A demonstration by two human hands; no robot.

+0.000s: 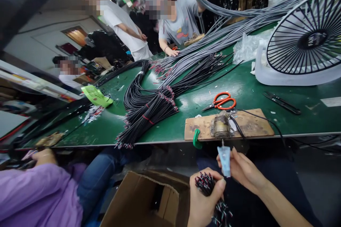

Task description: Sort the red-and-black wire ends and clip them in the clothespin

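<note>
My left hand (pixel 204 193) is closed round a bundle of thin black cables (pixel 205 183), whose red, white and black wire ends point up. More cable ends show below the fist. Beside it, my right hand (pixel 246 170) has its fingers round a light blue tapered piece (pixel 225 159); part of the grip is hidden behind it. This piece hangs at the thin shaft of a small motor (pixel 222 126), taped to a wooden board (pixel 250 122) on the table edge. A green clamp (pixel 197 139) sits at the board's left.
On the green table (pixel 197 95) lie black cable bundles (pixel 149 110), grey cables (pixel 229 33), orange-handled scissors (pixel 222 102) and black snips (pixel 282 103). A fan (pixel 295 78) stands right. An open cardboard box (pixel 128 198) is below. Co-workers are across and left; one hand lifts grey cables.
</note>
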